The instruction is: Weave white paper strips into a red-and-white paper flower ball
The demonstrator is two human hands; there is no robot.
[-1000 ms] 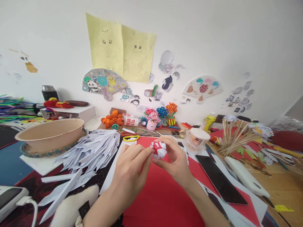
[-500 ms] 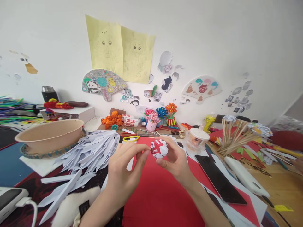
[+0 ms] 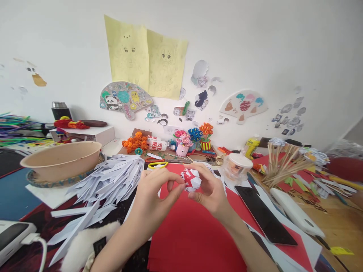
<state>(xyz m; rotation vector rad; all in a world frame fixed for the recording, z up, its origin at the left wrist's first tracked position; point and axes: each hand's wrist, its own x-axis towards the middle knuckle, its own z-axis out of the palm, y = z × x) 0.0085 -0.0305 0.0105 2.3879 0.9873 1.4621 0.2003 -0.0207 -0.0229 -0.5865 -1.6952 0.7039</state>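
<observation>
A small red-and-white ball of folded paper (image 3: 191,179) is held above a stack of red paper (image 3: 195,234). My right hand (image 3: 210,190) curls round the ball's right side, thumb below and fingers behind it. At the ball's left edge, my left hand (image 3: 159,189) has thumb and forefinger pinched together, touching the paper there. The exact bit between those fingertips is too small to make out. A large heap of folded white paper strips (image 3: 109,177) lies to the left of my left hand. Yellow-handled scissors (image 3: 157,165) rest just beyond the hands.
A beige basin (image 3: 61,160) stands at left, near a power bank (image 3: 14,241) with a cable. On the right lie a black phone (image 3: 265,213), a white oblong device (image 3: 296,211), a lidded cup (image 3: 237,166) and wooden sticks (image 3: 283,162). Craft flowers (image 3: 184,139) line the back.
The ball has turned slightly in my right hand, showing different red and white folds. My left thumb and forefinger have shifted a little to the right against its edge.
</observation>
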